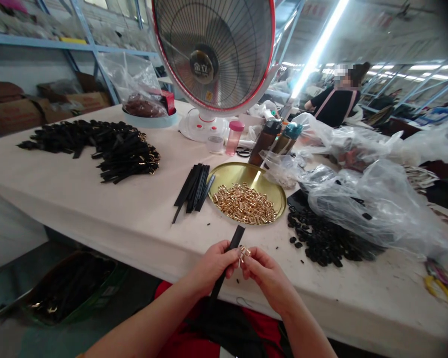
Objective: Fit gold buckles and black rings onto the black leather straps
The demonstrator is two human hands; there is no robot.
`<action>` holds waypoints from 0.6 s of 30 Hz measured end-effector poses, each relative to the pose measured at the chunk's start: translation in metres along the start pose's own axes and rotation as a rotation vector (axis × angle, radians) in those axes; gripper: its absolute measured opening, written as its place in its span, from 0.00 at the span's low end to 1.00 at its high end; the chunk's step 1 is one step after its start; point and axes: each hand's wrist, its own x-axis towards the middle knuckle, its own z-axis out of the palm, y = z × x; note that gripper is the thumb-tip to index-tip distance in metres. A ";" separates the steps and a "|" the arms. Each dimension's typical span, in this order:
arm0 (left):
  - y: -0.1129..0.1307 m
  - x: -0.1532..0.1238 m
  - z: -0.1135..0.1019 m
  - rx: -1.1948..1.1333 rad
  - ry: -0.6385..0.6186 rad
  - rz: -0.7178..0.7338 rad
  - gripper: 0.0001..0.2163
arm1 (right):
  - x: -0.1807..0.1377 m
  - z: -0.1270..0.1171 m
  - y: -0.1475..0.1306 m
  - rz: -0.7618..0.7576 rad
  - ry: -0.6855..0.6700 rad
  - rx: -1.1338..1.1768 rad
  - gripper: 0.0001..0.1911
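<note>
My left hand [219, 261] is closed around a flat black strap [237, 236], whose upper end sticks out above the fingers while the rest hangs down toward my lap. In the fingertips of my right hand [260, 268] are small gold metal buckles [245, 252], held right beside the strap. Just beyond my hands, a round gold tray [280, 199] bears a heap of gold buckles [244, 205]. Left of the tray lies a stack of black straps [194, 189]. Small black pieces [321, 238] are heaped to the right.
A large fan-shaped heater [212, 54] stands at the back, near a pink-lidded cup [234, 138] and bottles [265, 141]. Black straps with gold ends [127, 154] are piled at left. Clear plastic bags [381, 199] and yellow-handled pliers [440, 291] lie at right. A person [334, 102] is further back.
</note>
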 end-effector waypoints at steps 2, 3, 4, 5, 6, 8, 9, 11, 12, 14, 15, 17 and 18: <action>-0.001 -0.002 -0.003 0.042 0.007 0.002 0.11 | 0.000 -0.001 0.002 0.011 0.028 -0.036 0.11; -0.002 -0.002 -0.004 0.065 0.002 0.002 0.11 | 0.001 -0.002 0.002 0.010 0.046 -0.057 0.11; -0.002 -0.003 -0.005 0.090 -0.004 -0.001 0.11 | 0.001 -0.004 0.002 -0.002 0.069 -0.076 0.11; -0.002 -0.003 -0.006 0.115 -0.010 -0.006 0.10 | 0.001 -0.006 0.001 -0.023 0.089 -0.093 0.12; -0.002 -0.003 -0.006 0.139 -0.018 -0.016 0.10 | 0.002 -0.008 0.001 -0.054 0.100 -0.102 0.13; -0.001 -0.002 -0.006 0.171 -0.041 -0.042 0.09 | 0.002 -0.012 0.002 -0.117 0.085 -0.110 0.18; 0.000 -0.001 -0.005 0.176 -0.055 -0.050 0.09 | 0.002 -0.013 0.003 -0.143 0.065 -0.112 0.20; 0.001 0.000 -0.004 0.167 -0.075 -0.050 0.10 | 0.002 -0.016 0.007 -0.160 0.030 -0.111 0.21; 0.001 0.000 -0.003 0.156 -0.077 -0.044 0.11 | 0.003 -0.017 0.008 -0.151 0.038 -0.100 0.20; 0.001 0.000 -0.003 0.151 -0.065 -0.027 0.14 | 0.004 -0.017 0.011 -0.117 0.114 -0.020 0.18; -0.001 0.000 -0.003 0.171 -0.053 -0.021 0.15 | 0.004 -0.018 0.012 -0.098 0.167 0.050 0.16; -0.004 -0.002 -0.005 0.275 -0.032 -0.017 0.14 | 0.005 -0.017 0.013 -0.073 0.263 0.223 0.15; -0.006 -0.003 -0.006 0.350 -0.032 -0.018 0.14 | 0.006 -0.017 0.013 -0.062 0.287 0.306 0.14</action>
